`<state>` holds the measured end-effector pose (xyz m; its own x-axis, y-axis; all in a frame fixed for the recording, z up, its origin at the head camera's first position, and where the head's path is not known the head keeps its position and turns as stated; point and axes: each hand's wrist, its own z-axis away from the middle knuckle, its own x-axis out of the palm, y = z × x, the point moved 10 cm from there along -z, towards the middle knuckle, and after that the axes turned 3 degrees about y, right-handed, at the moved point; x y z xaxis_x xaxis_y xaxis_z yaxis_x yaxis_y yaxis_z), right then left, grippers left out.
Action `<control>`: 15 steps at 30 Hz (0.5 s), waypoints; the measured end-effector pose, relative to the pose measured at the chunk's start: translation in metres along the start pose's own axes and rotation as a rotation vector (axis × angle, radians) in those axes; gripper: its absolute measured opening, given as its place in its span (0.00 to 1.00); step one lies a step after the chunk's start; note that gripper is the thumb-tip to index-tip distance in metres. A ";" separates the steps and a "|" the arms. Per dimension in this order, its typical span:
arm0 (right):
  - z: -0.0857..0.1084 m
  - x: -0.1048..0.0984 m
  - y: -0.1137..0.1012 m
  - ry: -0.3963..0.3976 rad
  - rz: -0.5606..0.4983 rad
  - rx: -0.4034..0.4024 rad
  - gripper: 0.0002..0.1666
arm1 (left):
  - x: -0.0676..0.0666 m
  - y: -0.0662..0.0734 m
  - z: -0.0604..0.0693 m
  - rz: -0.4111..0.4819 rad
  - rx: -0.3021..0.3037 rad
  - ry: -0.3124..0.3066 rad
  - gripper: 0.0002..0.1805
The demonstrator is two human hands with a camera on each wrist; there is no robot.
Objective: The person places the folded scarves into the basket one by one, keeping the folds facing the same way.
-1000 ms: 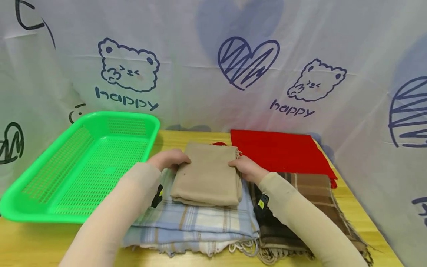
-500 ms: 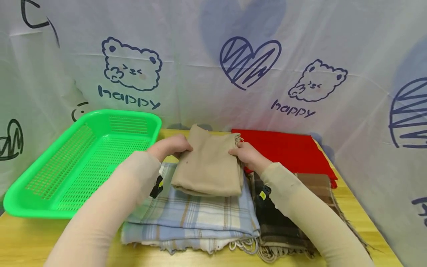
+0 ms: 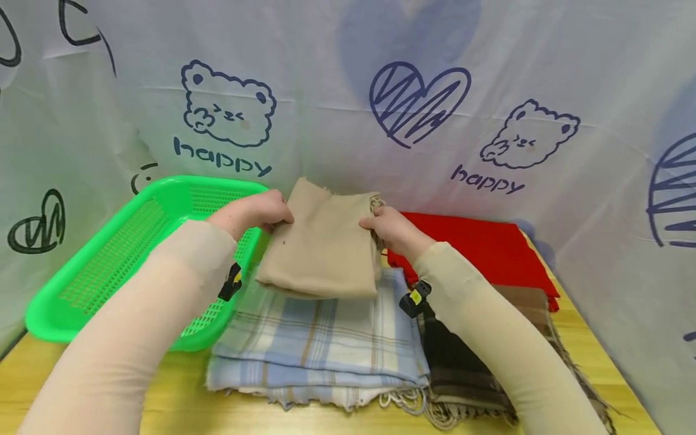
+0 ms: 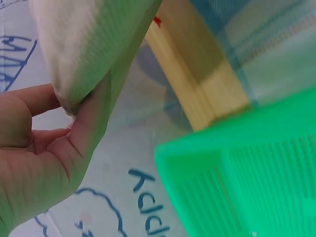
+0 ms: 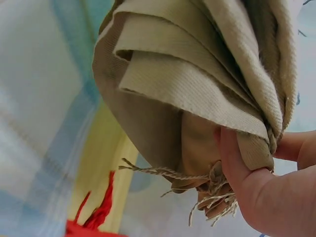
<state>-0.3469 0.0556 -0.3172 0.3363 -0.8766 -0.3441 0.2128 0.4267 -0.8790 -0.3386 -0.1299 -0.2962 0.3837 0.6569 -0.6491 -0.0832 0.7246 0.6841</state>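
Observation:
A folded beige scarf (image 3: 323,248) with fringe is held up between both hands, over the back of a folded blue-and-white plaid scarf (image 3: 326,344). My left hand (image 3: 258,211) pinches its left edge, thumb on the near face; the left wrist view shows the cloth (image 4: 94,49) between thumb and fingers. On the other side my right hand (image 3: 396,228) grips the right edge near the fringe. Several folded layers (image 5: 192,94) hang open in the right wrist view, with the fringe (image 5: 217,192) beside the fingers.
A green plastic basket (image 3: 60,323) stands at the left, partly behind the left arm. At the right lie a folded red scarf (image 3: 467,251) and a brown-and-black plaid scarf (image 3: 462,356). A printed white cloth (image 3: 337,121) hangs behind the wooden table (image 3: 179,393).
Both hands have raised the beige scarf off the plaid scarf and carried it back and slightly left, toward the basket. The view has shifted a little, too.

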 end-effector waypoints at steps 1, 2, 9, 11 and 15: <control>0.000 0.002 -0.003 -0.007 -0.015 -0.002 0.23 | -0.003 0.000 0.002 -0.010 -0.002 0.001 0.09; -0.001 0.005 -0.007 -0.010 -0.023 -0.006 0.23 | -0.007 0.000 0.005 -0.019 -0.018 0.006 0.08; -0.010 0.024 -0.029 0.008 -0.071 -0.016 0.19 | -0.036 -0.015 0.011 -0.044 -0.034 0.061 0.06; -0.013 0.033 -0.036 0.016 -0.075 -0.018 0.19 | -0.045 -0.021 0.013 -0.064 -0.042 0.077 0.09; -0.019 0.054 -0.046 0.007 -0.106 -0.020 0.22 | -0.060 -0.033 0.019 -0.094 -0.052 0.106 0.08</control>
<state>-0.3555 -0.0158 -0.3015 0.3068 -0.9180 -0.2513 0.2287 0.3274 -0.9168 -0.3411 -0.1977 -0.2737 0.2927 0.6017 -0.7431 -0.1001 0.7922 0.6020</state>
